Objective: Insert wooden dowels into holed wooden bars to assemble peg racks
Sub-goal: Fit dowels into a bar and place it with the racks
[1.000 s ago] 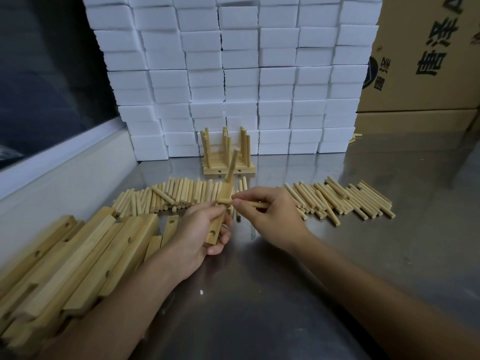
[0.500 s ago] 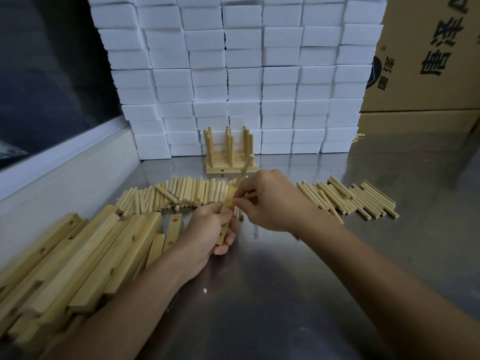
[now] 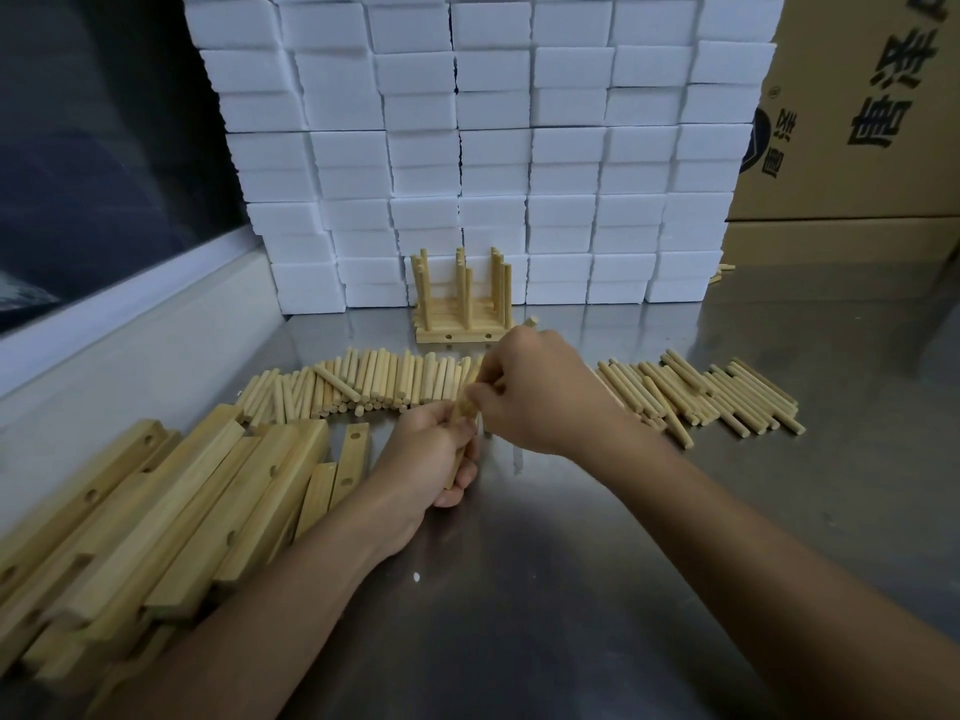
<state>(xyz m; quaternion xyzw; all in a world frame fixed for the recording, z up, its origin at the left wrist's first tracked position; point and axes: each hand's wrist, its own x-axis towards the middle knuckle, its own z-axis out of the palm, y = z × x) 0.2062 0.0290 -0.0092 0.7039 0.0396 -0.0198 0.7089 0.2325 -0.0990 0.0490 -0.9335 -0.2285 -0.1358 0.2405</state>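
My left hand [image 3: 428, 452] grips a short holed wooden bar [image 3: 464, 410] upright over the steel table. Most of the bar is hidden in my fingers. My right hand [image 3: 540, 389] is curled over the bar's top and pinches a dowel there; the tip of a dowel [image 3: 531, 321] sticks out behind my knuckles. A row of loose dowels [image 3: 363, 381] lies behind my hands, and a second pile of dowels [image 3: 717, 397] lies to the right. Holed bars [image 3: 171, 517] are heaped at the left. Finished peg racks [image 3: 460, 304] stand stacked at the back.
A wall of white foam blocks [image 3: 483, 148] rises behind the racks. Cardboard boxes [image 3: 857, 111] stand at the back right. A white ledge [image 3: 130, 324] under a dark window borders the steel table [image 3: 571, 589] on the left.
My right hand has swung up from beside the bar to over its top, carrying the dowel from lying sideways to nearly in line with the bar. The left hand has barely moved.
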